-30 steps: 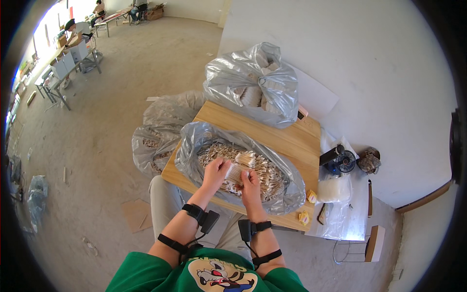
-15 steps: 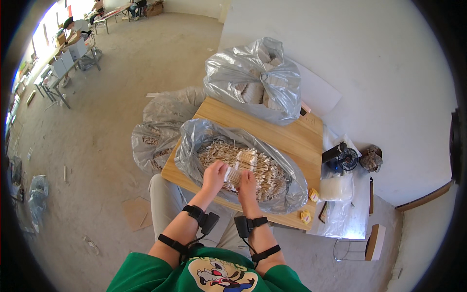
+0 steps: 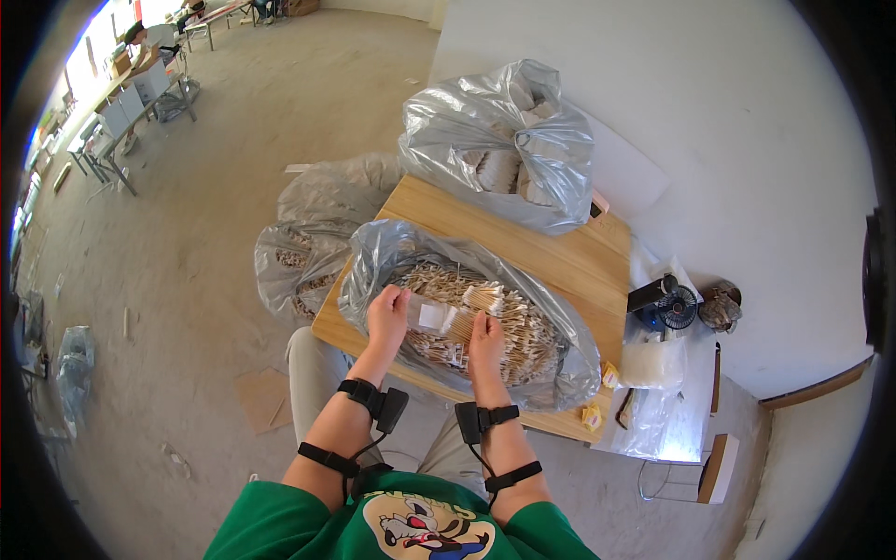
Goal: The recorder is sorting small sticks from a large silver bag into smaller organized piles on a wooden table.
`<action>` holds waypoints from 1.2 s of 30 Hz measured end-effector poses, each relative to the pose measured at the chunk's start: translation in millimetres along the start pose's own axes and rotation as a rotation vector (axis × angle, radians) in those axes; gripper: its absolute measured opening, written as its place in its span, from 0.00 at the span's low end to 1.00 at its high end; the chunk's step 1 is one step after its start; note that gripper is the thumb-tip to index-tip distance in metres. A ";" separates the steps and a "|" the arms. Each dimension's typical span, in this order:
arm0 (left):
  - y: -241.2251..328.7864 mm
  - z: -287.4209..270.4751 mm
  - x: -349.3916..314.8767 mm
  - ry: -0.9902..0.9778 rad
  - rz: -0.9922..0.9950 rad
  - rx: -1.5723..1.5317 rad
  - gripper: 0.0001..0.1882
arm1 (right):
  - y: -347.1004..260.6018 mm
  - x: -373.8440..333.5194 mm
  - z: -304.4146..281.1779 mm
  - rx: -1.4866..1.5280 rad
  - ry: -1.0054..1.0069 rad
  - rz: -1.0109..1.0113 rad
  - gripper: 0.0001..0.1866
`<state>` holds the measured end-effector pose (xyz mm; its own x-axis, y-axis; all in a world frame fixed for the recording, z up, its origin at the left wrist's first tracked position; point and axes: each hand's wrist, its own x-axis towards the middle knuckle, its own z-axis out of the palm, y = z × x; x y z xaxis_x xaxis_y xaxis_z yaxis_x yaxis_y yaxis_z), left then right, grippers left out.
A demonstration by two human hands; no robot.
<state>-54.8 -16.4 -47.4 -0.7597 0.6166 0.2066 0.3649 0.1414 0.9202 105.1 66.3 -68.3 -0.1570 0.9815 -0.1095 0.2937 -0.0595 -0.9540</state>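
Between my hands, above a big open grey plastic bag (image 3: 581,373), is a small clear packet (image 3: 430,315) with a white patch. My left hand (image 3: 386,315) pinches the packet's left end. My right hand (image 3: 485,342) grips a bundle of cotton swabs (image 3: 462,324) at the packet's right end; how far the swabs sit inside it I cannot tell. Loose cotton swabs (image 3: 529,343) fill the grey bag in a heap. Another neat bunch of swabs (image 3: 483,298) rests on top of the heap, just beyond my right hand.
A wooden table (image 3: 425,203) carries the open bag and a bulging, gathered plastic bag (image 3: 448,121) at its far end. More swab-filled bags (image 3: 280,245) stand to the left. Yellow packets (image 3: 592,416) lie at the right edge, near a small fan (image 3: 677,306). A person (image 3: 149,42) works far left.
My hands have moved apart, the left one outward. The clear packet now shows stretched between them, where before a row of swabs was held close between both hands.
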 end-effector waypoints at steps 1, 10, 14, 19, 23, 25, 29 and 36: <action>-1.4 -0.3 3.5 0.058 -0.019 -0.018 0.11 | 4.7 5.4 -1.8 -0.104 0.035 -0.041 0.20; 7.6 -14.3 18.3 0.100 0.104 0.070 0.10 | -37.7 -3.2 6.5 -0.571 0.233 -0.672 0.11; 34.2 -15.4 25.8 0.105 0.318 0.081 0.10 | -21.6 -9.5 10.8 -0.443 0.028 -0.539 0.09; 51.8 -39.6 30.6 0.194 0.195 0.004 0.11 | -34.7 -24.7 15.9 -0.594 -0.165 -0.882 0.10; 40.6 -54.8 24.3 0.242 0.156 0.032 0.12 | -51.3 -28.6 28.0 -0.761 -0.306 -1.069 0.12; 35.2 -57.8 18.2 0.247 0.174 0.022 0.12 | -30.2 -14.3 39.9 -0.950 -0.406 -1.081 0.13; 33.0 -61.9 10.5 0.267 0.138 -0.071 0.12 | -10.3 3.5 51.7 -0.521 -0.341 -0.953 0.12; 32.0 -53.0 7.1 0.209 0.148 -0.039 0.10 | -39.7 -15.9 -21.5 0.074 -0.185 -0.251 0.09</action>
<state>-77.0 -48.6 1.2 -0.7958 0.4543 0.4005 0.4623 0.0286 0.8862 116.2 57.0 -22.7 -0.3864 0.9180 0.0893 0.1558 0.1604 -0.9747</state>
